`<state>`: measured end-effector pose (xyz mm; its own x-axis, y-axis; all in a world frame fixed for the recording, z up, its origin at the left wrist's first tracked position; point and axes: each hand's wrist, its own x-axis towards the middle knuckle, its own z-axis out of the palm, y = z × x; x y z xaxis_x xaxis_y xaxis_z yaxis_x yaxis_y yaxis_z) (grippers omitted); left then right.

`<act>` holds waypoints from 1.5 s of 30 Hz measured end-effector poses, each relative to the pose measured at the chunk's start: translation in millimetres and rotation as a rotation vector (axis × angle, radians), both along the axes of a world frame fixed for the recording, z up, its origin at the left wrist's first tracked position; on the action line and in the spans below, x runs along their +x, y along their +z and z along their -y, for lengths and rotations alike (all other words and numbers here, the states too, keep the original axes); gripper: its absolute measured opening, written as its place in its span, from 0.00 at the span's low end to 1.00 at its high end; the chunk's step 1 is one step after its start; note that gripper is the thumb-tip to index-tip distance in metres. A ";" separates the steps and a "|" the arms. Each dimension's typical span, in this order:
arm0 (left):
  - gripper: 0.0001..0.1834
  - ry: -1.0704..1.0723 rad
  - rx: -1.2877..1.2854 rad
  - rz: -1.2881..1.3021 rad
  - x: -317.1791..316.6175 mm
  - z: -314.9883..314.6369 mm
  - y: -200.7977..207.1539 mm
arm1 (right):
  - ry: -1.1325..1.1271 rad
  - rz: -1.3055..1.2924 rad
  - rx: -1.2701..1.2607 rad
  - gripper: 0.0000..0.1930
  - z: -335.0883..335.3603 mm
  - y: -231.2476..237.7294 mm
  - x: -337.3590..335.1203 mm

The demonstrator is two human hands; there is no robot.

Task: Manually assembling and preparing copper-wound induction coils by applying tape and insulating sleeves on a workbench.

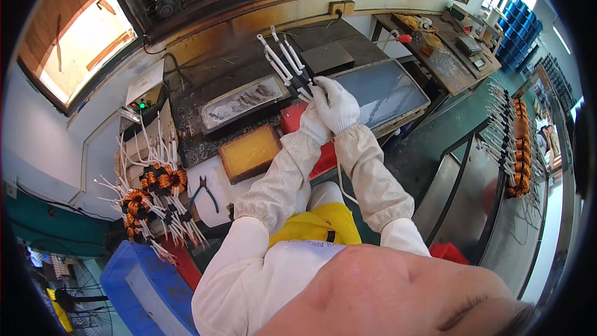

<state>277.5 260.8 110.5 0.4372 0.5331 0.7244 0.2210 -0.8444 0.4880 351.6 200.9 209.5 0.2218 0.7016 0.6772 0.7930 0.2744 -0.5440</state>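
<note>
Both of my hands wear white gloves and meet over the middle of the bench. My left hand (313,127) is closed at the base of a bundle of white-sleeved wire leads (286,57). My right hand (337,107) closes around the same bundle from the right, fingers pressed together. The leads fan up and away to the left, with metal lugs at some tips and black sleeving lower down. What they join to is hidden by my gloves. Below my hands is a red container (292,116), partly covered by my left glove.
A narrow grey-surfaced tray (245,101) and a larger grey tray (385,92) flank my hands. Nearer are a yellow-filled box (250,153) and pliers (204,196). Copper coils (165,180) lie left, above a blue bin (146,286). More coils (521,149) line a right-hand table.
</note>
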 end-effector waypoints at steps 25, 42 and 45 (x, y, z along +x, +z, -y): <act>0.19 -0.001 0.164 0.129 -6.5 19.1 21.6 | -0.154 -0.079 0.135 0.06 9.5 -31.8 -6.4; 0.20 0.017 0.159 0.105 0.7 15.3 8.7 | -0.175 -0.039 0.130 0.06 10.4 -33.4 -8.6; 0.20 0.004 0.148 0.109 3.3 14.6 9.1 | -0.167 -0.042 0.134 0.06 10.4 -32.3 -8.6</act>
<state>280.8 246.2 119.7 0.3498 0.4189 0.8379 0.1768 -0.9079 0.3801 342.9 190.5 177.3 0.3579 0.5568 0.7496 0.8107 0.2129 -0.5453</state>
